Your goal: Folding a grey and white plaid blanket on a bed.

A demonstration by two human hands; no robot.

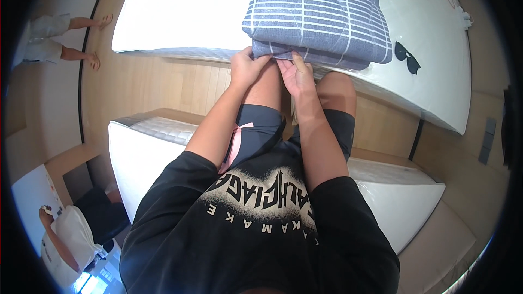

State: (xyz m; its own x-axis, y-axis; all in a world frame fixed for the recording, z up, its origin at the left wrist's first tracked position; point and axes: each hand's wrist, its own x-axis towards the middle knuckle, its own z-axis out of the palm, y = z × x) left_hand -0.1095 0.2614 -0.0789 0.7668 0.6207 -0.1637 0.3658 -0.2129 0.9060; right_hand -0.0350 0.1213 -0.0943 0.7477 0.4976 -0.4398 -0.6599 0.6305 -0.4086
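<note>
A folded blue-grey quilt [314, 16] with white stripes and some stitched lettering lies on the white mattress [184, 8] before me. My left hand [247, 67] pinches the near edge of its lower layer between thumb and fingers. A short way to the right, my right hand [297, 73] has its palm turned up and its thumb over the same edge. Its fingertips are partly hidden under the fabric. Both hands are close together above my knees. A black eye mask or pair of sunglasses [407, 58] rests on the mattress, right of the quilt.
Behind me stands a second white mattress [135, 163], with its other side [400, 200] at my right. Wooden floor [163, 79] runs between the beds. A person's legs [79, 22] are at the far left; another person [67, 241] sits at a white table [34, 202]. White plugs [464, 18] are by the wall.
</note>
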